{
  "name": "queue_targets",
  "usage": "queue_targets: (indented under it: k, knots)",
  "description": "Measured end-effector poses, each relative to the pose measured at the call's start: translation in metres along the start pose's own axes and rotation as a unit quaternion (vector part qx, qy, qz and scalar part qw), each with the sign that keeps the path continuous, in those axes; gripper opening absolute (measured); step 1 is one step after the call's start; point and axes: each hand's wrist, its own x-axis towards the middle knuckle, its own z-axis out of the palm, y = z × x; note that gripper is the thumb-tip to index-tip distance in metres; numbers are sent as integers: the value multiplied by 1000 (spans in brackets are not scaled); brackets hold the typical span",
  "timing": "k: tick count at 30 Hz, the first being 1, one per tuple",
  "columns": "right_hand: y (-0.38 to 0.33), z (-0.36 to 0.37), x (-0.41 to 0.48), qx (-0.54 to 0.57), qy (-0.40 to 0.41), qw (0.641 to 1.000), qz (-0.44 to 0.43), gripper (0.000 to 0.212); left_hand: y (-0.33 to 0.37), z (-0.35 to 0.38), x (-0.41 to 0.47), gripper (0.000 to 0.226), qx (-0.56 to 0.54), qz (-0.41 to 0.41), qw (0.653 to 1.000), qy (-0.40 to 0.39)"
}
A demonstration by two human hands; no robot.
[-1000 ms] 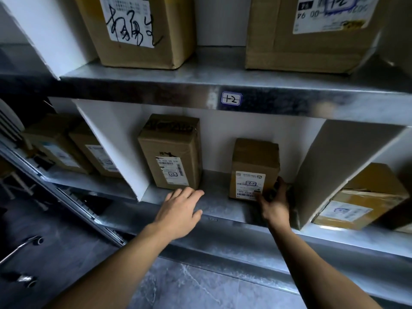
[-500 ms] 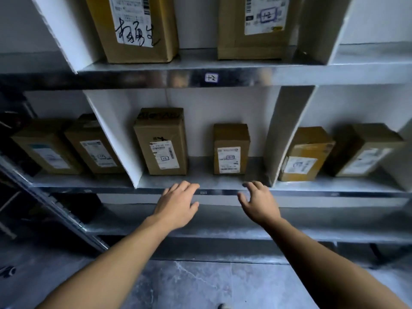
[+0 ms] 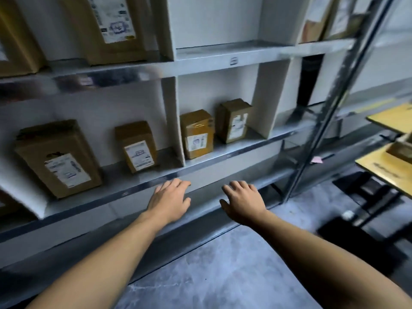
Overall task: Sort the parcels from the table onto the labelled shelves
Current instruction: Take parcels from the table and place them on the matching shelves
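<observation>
Both my hands hang empty in front of the lower metal shelf (image 3: 225,152). My left hand (image 3: 170,200) has relaxed, spread fingers near the shelf's front edge. My right hand (image 3: 244,200) is likewise loose and holds nothing. On the shelf stand brown cardboard parcels with white labels: a large parcel (image 3: 59,158) and a small parcel (image 3: 137,146) in the left bay, and two more, a taped parcel (image 3: 197,133) and a parcel beside it (image 3: 234,120), in the bay right of the white divider (image 3: 172,121).
An upper shelf (image 3: 223,54) carries larger labelled boxes (image 3: 116,27). A slanted metal upright (image 3: 334,97) ends the rack on the right. Beyond it, a yellow-topped table (image 3: 388,170) stands at the right edge. Grey marbled floor lies below.
My right hand let go of the small parcel and both hands drew back from the shelf. The view swung right, bringing the rack's upright and the table into sight.
</observation>
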Motion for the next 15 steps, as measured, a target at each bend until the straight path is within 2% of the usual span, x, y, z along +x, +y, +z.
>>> queue_targets:
  k: [7, 15]
  knots:
    - [135, -24, -96, -30, -28, 985, 168, 34, 150, 25, 57, 49, 19, 152, 988, -29]
    - [321, -74, -237, -61, -40, 943, 326, 41, 392, 54, 106, 49, -5, 310, 951, -13]
